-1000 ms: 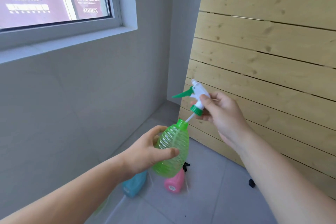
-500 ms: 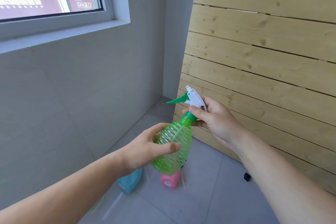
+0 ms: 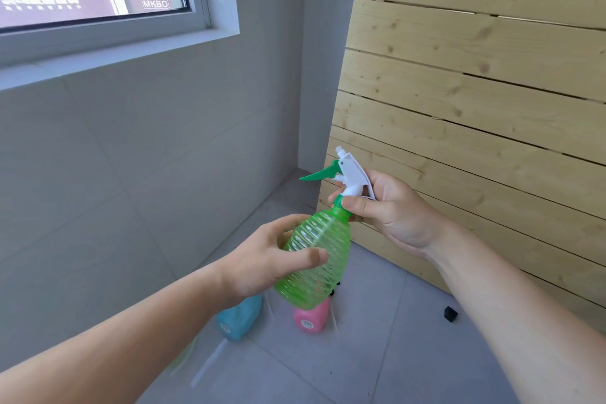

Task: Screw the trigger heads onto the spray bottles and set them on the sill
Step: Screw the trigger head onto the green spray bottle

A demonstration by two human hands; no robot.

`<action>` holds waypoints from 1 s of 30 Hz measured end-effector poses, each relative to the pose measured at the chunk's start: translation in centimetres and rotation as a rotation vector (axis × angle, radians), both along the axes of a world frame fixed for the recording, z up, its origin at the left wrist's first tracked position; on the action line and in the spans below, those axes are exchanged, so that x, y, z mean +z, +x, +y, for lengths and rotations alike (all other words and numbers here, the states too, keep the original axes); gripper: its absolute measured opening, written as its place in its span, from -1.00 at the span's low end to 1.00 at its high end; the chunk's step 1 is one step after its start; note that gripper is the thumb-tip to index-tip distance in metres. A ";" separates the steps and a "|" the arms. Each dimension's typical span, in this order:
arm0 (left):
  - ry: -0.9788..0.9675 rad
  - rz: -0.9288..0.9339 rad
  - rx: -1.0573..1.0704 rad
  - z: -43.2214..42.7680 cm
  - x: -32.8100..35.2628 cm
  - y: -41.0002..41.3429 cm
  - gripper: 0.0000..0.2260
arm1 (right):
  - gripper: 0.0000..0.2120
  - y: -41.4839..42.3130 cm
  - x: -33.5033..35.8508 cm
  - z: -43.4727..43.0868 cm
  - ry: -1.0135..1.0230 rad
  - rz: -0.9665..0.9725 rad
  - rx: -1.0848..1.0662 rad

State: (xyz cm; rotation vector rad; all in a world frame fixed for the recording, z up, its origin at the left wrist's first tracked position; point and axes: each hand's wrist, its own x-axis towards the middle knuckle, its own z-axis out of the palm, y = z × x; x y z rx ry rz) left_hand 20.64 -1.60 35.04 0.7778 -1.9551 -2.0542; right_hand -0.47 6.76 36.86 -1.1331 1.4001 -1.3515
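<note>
My left hand (image 3: pixel 262 264) is wrapped around the ribbed belly of a clear green spray bottle (image 3: pixel 316 259), which tilts to the right in mid-air. A white trigger head (image 3: pixel 349 174) with a green lever sits on the bottle's neck. My right hand (image 3: pixel 390 207) grips the head, with the thumb and fingers pinching its green collar. The window sill (image 3: pixel 108 57) runs along the wall at the upper left with nothing on it.
A blue bottle (image 3: pixel 241 320) and a pink bottle (image 3: pixel 311 318) lie on the grey tile floor below my hands, with white dip tubes beside them. A slatted wooden panel (image 3: pixel 475 108) leans on the right. A small black piece (image 3: pixel 450 313) lies near its foot.
The trigger head, held above the neck with its tube showing a second ago, has come down onto the bottle's neck. My right fingers now pinch the collar.
</note>
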 end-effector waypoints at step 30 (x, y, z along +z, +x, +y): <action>-0.103 -0.054 -0.021 -0.5 -0.2 -0.3 -0.61 | -0.81 0.3 -1.0 -0.4 0.038 0.048 -0.034</action>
